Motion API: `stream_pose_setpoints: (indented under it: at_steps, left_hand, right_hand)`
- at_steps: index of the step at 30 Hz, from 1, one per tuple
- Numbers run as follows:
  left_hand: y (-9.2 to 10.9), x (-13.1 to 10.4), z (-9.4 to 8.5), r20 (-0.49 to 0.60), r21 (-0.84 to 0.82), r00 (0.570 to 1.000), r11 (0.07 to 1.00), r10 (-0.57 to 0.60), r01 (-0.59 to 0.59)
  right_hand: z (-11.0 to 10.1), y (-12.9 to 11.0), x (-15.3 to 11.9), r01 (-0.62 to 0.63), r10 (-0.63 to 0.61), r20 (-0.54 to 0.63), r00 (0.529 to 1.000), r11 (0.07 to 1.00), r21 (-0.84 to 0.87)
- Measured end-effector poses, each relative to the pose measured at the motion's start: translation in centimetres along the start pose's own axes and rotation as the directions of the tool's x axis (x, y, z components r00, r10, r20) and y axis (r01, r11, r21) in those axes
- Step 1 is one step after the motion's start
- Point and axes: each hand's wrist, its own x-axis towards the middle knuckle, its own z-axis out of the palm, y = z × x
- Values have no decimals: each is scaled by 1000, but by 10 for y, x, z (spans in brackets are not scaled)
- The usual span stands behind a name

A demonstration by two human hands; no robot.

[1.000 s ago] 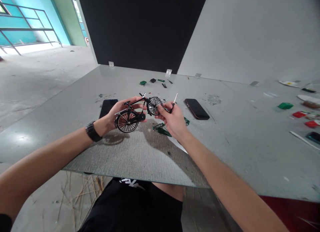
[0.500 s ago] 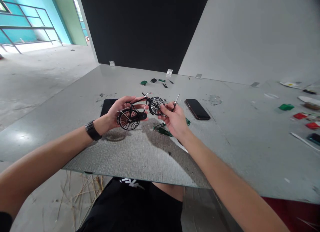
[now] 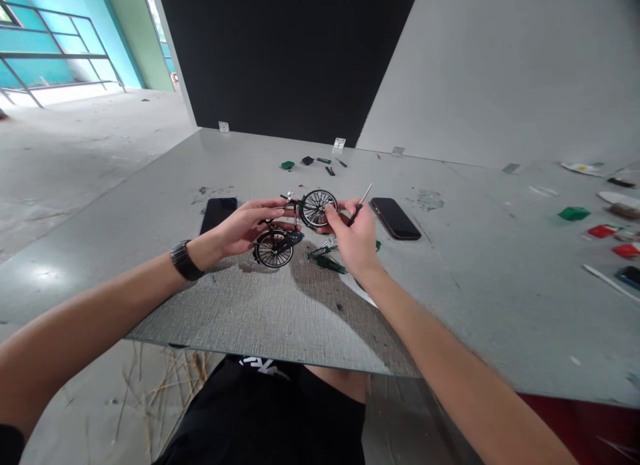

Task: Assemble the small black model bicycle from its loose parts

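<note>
Head view, hands [image 3: 359,241] grasping miniature bicycle [image 3: 294,239], right also screwdriver [image 3: 355,215]; grey tabletop [image 3: 465,271], black panel [image 3: 295,58], concrete floor [image 3: 125,131], turquoise wall [image 3: 30,43]

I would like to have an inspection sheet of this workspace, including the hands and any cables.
Surface: grey table, marked in patches.
Job's things: black toy bicycle, held above the table; screwdriver, in right hand.
Clutter: phone, green parts, small pieces farther back.
Hands: left hand at the bicycle's frame; right thumb at its front wheel.
Cables: nothing seen.
Surroundings: black panel behind; railing far left.
</note>
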Motion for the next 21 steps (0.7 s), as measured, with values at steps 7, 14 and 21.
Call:
stream_pose_setpoints:
  at_steps: [7,14,21]
  left_hand:
    - [-8,2,2,-39,77,996,994,83,-80]
    - [-9,2,3,-91,129,989,986,114,-102]
    - [-10,4,2,-140,236,968,956,210,-174]
  right_hand:
    - [-4,6,1,77,-76,11,997,985,-151]
    - [-5,4,2,58,-52,40,998,984,-167]
    - [-6,6,5,65,-60,34,998,986,-154]
